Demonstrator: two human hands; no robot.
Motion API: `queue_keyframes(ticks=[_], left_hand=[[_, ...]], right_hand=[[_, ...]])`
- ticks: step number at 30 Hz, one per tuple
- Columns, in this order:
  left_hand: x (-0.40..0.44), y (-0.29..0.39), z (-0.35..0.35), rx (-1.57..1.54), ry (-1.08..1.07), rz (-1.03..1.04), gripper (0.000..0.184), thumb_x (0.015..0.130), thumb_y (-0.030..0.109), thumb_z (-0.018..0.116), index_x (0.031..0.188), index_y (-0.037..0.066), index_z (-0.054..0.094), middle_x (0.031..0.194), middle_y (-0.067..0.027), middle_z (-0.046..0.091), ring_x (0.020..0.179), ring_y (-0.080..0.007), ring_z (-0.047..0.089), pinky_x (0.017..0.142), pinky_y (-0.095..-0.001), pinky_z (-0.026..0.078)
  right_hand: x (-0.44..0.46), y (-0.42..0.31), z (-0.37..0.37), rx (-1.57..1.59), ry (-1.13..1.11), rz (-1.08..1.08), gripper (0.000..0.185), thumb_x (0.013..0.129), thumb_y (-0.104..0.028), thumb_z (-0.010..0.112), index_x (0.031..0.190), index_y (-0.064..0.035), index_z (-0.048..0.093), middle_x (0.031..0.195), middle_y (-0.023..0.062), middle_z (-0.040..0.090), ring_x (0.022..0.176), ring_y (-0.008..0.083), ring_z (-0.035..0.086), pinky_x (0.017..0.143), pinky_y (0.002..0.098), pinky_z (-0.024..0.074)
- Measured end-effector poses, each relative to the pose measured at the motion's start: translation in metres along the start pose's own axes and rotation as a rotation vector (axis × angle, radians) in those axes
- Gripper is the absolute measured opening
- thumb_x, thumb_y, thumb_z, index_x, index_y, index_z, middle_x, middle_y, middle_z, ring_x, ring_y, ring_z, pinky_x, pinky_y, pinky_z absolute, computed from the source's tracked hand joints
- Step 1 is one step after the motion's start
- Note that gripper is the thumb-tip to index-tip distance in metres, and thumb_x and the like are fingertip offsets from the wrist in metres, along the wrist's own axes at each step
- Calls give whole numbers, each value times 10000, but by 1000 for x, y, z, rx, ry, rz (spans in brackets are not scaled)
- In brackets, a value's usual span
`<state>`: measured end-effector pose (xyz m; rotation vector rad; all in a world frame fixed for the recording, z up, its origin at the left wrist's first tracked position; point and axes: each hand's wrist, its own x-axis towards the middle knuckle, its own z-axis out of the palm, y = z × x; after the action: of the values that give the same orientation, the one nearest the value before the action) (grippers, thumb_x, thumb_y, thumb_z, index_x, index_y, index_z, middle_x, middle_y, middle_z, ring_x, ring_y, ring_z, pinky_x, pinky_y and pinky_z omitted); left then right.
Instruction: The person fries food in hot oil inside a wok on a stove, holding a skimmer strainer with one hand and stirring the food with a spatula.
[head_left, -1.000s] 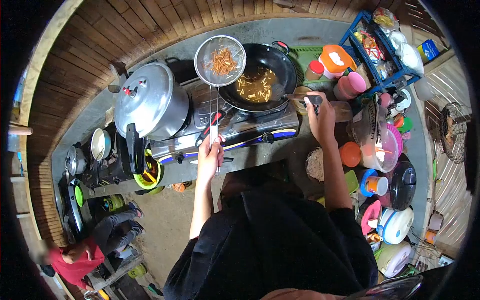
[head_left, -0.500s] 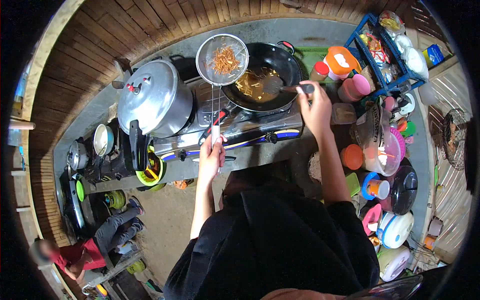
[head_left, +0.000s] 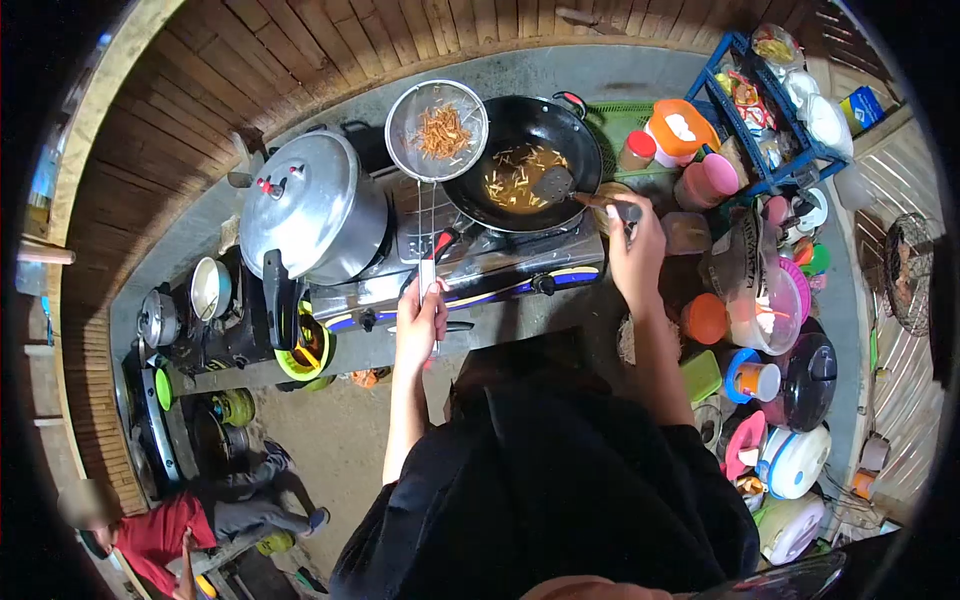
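Note:
My left hand (head_left: 421, 318) is closed around the handle of a wire-mesh strainer (head_left: 404, 152), which holds a heap of browned fried strips (head_left: 443, 130) just left of the wok's rim. In the black wok (head_left: 520, 118), pale thin strips (head_left: 520, 160) lie in brownish oil. My right hand (head_left: 637, 245) grips the handle of a dark slotted spatula (head_left: 553, 184), its blade in the wok at the oil's right edge. The wok sits on a gas stove (head_left: 480, 290), its red-and-black handle (head_left: 446, 238) pointing toward me near the strainer's handle.
A large lidded pressure cooker (head_left: 310, 215) stands left of the strainer. To the right are an orange-lidded container (head_left: 690, 125), a red-lidded jar (head_left: 638, 150) and a blue rack (head_left: 785, 160). A yellow-green bucket (head_left: 322, 362) sits below the stove's left side. Another person (head_left: 165, 535) sits at lower left.
The spatula blade and my right hand have moved down slightly. The strainer has shifted a little down and left. The strips in the oil are more spread out. The seated person's legs have shifted.

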<state>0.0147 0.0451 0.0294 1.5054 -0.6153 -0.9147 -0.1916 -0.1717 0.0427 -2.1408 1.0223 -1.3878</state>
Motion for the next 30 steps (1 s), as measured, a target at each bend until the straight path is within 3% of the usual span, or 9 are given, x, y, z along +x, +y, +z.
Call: queue_keyframes(ticks=[4, 8, 13, 16, 20, 28, 30], left_hand=[[4, -3, 0, -13, -6, 18, 183, 968, 213, 409, 934, 53, 492, 506, 37, 348, 383, -42, 319, 355, -203, 250], [9, -1, 0, -4, -29, 27, 176, 969, 208, 402, 930, 63, 493, 483, 36, 346, 362, -47, 313, 346, -208, 236], [12, -6, -6, 29, -79, 30, 185, 966, 222, 413, 928, 62, 497, 486, 33, 359, 366, -50, 326, 345, -215, 242], [15, -3, -13, 44, -95, 16, 182, 963, 222, 423, 932, 63, 505, 496, 26, 377, 370, -53, 336, 347, -214, 263], [20, 1, -25, 27, -179, 46, 180, 956, 218, 422, 943, 60, 508, 519, 42, 334, 388, -52, 317, 362, -206, 259], [10, 2, -70, -13, -252, 26, 185, 965, 224, 421, 948, 60, 504, 507, 46, 335, 381, -44, 322, 346, -200, 251], [11, -2, -79, -20, -258, 25, 191, 965, 232, 427, 950, 57, 501, 505, 43, 337, 381, -44, 322, 346, -200, 255]], right_hand=[[-11, -12, -9, -10, -116, 31, 238, 815, -106, 615, 1041, -51, 564, 959, 155, 604, 884, 344, 576, 763, 390, 449], [-26, -5, -11, 1, -61, -3, 259, 814, -89, 609, 1067, -53, 569, 988, 145, 609, 898, 333, 577, 788, 387, 446], [-46, -13, -16, 142, -81, 178, 293, 813, -63, 595, 1105, -52, 569, 1050, 154, 610, 963, 327, 579, 837, 368, 444], [-55, -20, -11, 86, 13, 66, 287, 810, -55, 595, 1096, -42, 571, 1052, 167, 611, 976, 342, 582, 830, 370, 452], [-69, -33, 0, 96, 92, 82, 293, 798, -27, 600, 1088, -41, 562, 1042, 166, 613, 958, 343, 588, 825, 377, 454], [-87, -79, 19, 104, 90, 343, 251, 833, -32, 594, 1084, -51, 584, 1001, 157, 627, 917, 268, 621, 754, 321, 470], [-91, -86, 23, 66, 82, 310, 249, 836, -32, 589, 1084, -53, 585, 996, 155, 628, 915, 271, 621, 750, 318, 471]])
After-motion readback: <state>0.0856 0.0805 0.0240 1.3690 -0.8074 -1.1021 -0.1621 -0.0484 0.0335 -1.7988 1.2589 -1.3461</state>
